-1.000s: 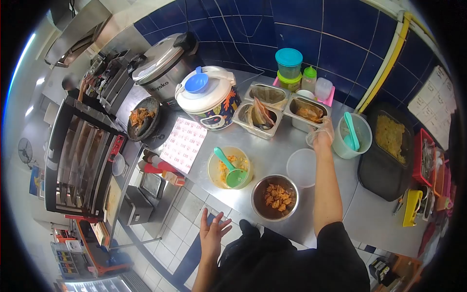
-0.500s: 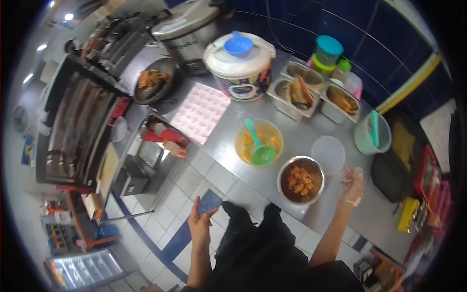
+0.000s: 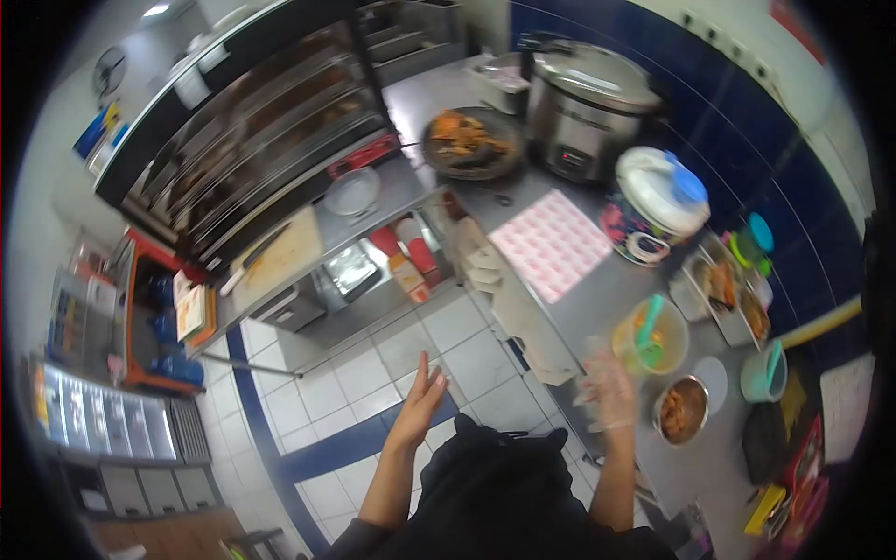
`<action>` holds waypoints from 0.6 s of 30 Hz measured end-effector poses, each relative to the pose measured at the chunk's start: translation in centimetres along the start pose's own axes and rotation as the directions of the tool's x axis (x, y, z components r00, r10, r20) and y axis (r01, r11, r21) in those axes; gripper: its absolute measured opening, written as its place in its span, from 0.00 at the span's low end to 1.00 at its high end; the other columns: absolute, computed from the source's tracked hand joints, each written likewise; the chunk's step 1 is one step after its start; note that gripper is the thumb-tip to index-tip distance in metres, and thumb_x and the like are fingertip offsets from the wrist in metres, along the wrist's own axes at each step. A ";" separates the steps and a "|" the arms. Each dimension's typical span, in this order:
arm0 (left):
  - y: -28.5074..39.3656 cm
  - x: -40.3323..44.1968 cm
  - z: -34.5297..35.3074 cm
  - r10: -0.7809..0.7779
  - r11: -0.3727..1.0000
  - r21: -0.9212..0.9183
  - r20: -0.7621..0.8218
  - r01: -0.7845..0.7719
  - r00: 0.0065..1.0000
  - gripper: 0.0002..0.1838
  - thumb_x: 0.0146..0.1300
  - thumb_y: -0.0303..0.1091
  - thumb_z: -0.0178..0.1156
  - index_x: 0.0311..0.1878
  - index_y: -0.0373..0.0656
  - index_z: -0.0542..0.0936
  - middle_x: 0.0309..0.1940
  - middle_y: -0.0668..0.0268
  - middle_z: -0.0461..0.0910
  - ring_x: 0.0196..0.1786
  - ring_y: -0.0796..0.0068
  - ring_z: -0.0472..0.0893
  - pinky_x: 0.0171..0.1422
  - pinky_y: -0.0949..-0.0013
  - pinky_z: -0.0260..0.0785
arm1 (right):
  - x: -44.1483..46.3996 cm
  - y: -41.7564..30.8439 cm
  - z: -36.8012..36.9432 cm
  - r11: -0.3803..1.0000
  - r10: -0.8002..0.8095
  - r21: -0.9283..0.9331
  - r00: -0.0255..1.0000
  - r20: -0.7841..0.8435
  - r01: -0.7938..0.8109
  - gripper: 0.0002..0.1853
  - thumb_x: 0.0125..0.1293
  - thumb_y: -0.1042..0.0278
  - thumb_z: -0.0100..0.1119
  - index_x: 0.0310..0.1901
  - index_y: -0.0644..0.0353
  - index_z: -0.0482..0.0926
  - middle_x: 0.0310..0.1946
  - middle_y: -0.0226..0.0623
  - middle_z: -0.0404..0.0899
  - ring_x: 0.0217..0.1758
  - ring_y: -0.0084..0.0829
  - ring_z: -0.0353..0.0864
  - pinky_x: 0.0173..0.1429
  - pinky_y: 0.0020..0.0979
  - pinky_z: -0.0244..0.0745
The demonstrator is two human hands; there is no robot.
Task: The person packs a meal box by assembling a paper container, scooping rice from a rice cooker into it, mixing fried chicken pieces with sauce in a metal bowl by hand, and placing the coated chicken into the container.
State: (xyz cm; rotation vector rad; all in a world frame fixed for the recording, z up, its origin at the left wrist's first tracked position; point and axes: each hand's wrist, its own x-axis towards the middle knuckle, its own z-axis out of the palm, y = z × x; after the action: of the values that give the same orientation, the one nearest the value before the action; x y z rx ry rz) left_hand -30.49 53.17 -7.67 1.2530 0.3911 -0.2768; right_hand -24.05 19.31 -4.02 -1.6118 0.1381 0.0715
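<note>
My bare left hand [image 3: 422,411] is held over the tiled floor with its fingers stretched out and nothing in it. A clear plastic glove covers my right hand [image 3: 611,387], at the counter's front edge beside the yellowish bowl [image 3: 674,347]. Its fingers look extended, though blurred, and I see nothing held in them. A green ladle [image 3: 647,341] leans in that bowl. Close by on the counter, a steel bowl [image 3: 693,411] contains reddish-brown food pieces [image 3: 672,413]. A round translucent lid [image 3: 713,381] lies behind it.
Along the steel counter are a pink-patterned paper sheet [image 3: 551,245], a white rice cooker [image 3: 658,201], a large steel cooker [image 3: 588,117] and a pan of food [image 3: 471,140]. A knife [image 3: 257,257] lies on a cutting board [image 3: 289,252] below the display cabinet [image 3: 271,121].
My view has swung left, bringing the cabinet and cutting board closer to the middle. My right hand has moved from beside the steel bowl to beside the yellowish bowl. My left hand remains empty.
</note>
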 end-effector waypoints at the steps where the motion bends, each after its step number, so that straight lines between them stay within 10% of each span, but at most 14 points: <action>1: 0.7 0.2 -0.9 -0.048 0.994 -0.100 -0.013 0.046 0.999 0.52 0.74 0.68 0.49 0.84 0.60 0.29 0.84 0.42 0.36 0.83 0.38 0.52 0.82 0.38 0.43 | 0.1 0.9 4.0 0.998 -0.050 -0.020 0.993 0.104 0.052 0.32 0.75 0.49 0.60 0.70 0.65 0.71 0.56 0.44 0.83 0.45 0.25 0.84 0.40 0.24 0.80; 4: 0.9 1.4 -3.3 -0.168 0.844 -0.506 0.062 0.176 0.984 0.51 0.75 0.68 0.47 0.84 0.56 0.29 0.84 0.41 0.39 0.83 0.40 0.52 0.84 0.40 0.41 | 0.6 0.3 14.9 0.949 -0.276 -0.045 0.891 0.361 0.312 0.33 0.76 0.47 0.59 0.71 0.64 0.70 0.61 0.45 0.80 0.59 0.31 0.80 0.60 0.33 0.77; 6: 1.2 2.1 -4.0 -0.195 0.871 -0.449 0.059 0.200 0.979 0.50 0.75 0.71 0.43 0.84 0.57 0.30 0.84 0.42 0.35 0.83 0.39 0.49 0.84 0.40 0.42 | 2.0 -0.4 19.3 0.919 -0.352 -0.008 0.826 0.440 0.395 0.33 0.76 0.47 0.60 0.71 0.65 0.70 0.63 0.46 0.78 0.66 0.35 0.77 0.70 0.38 0.70; 9: 1.8 3.3 -7.2 -0.097 0.912 -0.404 -0.052 0.068 0.994 0.51 0.77 0.69 0.42 0.83 0.39 0.36 0.64 0.46 0.74 0.73 0.48 0.70 0.81 0.43 0.51 | 6.0 -1.9 22.4 0.908 -0.344 -0.067 0.827 0.444 0.413 0.31 0.75 0.48 0.61 0.66 0.67 0.76 0.64 0.50 0.78 0.72 0.38 0.73 0.78 0.42 0.61; 11: 2.8 4.2 -10.2 -0.035 0.925 -0.379 -0.183 -0.037 0.982 0.46 0.77 0.56 0.49 0.82 0.32 0.45 0.47 0.56 0.84 0.60 0.57 0.82 0.74 0.51 0.63 | 11.1 0.4 22.7 0.825 -0.422 -0.159 0.778 0.465 0.542 0.27 0.75 0.50 0.61 0.60 0.68 0.82 0.61 0.48 0.80 0.64 0.37 0.79 0.69 0.39 0.72; 12: 3.5 4.5 -11.8 -0.014 0.926 -0.366 -0.276 -0.092 0.961 0.41 0.77 0.44 0.56 0.81 0.29 0.50 0.37 0.63 0.86 0.51 0.64 0.88 0.69 0.58 0.70 | 13.0 1.4 23.3 0.937 -0.314 -0.007 0.853 0.417 0.348 0.25 0.75 0.51 0.61 0.58 0.68 0.83 0.59 0.46 0.82 0.60 0.34 0.81 0.61 0.35 0.77; 15: 7.7 5.9 -15.5 -0.054 0.952 -0.288 -0.483 -0.100 0.874 0.45 0.66 0.19 0.58 0.83 0.34 0.48 0.41 0.61 0.85 0.54 0.66 0.87 0.67 0.67 0.72 | 19.2 2.8 24.7 1.000 -0.015 0.017 0.955 0.296 0.011 0.21 0.75 0.56 0.62 0.55 0.68 0.84 0.55 0.42 0.84 0.51 0.27 0.83 0.46 0.31 0.81; 18: 10.0 9.0 -20.2 0.157 0.957 -0.122 -0.552 -0.265 0.819 0.54 0.64 0.18 0.60 0.85 0.47 0.36 0.63 0.48 0.77 0.71 0.55 0.75 0.72 0.62 0.69 | 25.1 0.9 27.9 0.993 -0.110 -0.016 0.971 0.215 0.116 0.22 0.73 0.60 0.65 0.61 0.67 0.81 0.56 0.41 0.82 0.50 0.26 0.82 0.44 0.28 0.80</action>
State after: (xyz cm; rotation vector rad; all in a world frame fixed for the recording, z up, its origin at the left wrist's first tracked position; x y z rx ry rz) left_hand -20.99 75.50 -8.16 1.1547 0.7366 0.3156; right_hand 1.76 45.98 -9.44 -1.6258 -0.1214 0.1585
